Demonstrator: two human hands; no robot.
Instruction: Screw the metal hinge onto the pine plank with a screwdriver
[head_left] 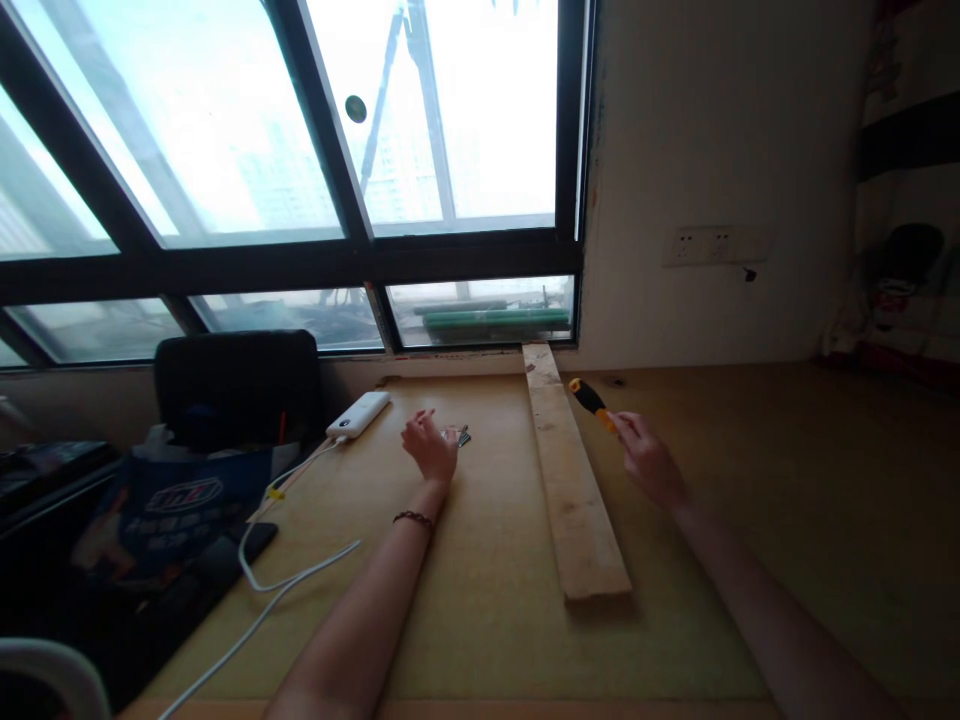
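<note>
My right hand (651, 458) is closed on a screwdriver (590, 398) with a black and yellow handle. The handle points away from me, up and to the left, and the rest of the tool is hidden in the fingers. My left hand (431, 447) is over the table with its fingers loosely bent and apart. Just right of it lies a small pile of what look like screws (464, 436), partly covered by the hand. Between my hands a long wooden board (566, 475) lies flat, running from near the window towards me.
On the table (487, 620), a white power bank (358, 415) with a white cable (277, 585) lies at the left. Beyond the left edge are a black chair (238, 385) and a blue bag (180, 505). A window is at the back, and wall sockets (701, 246) are at the right.
</note>
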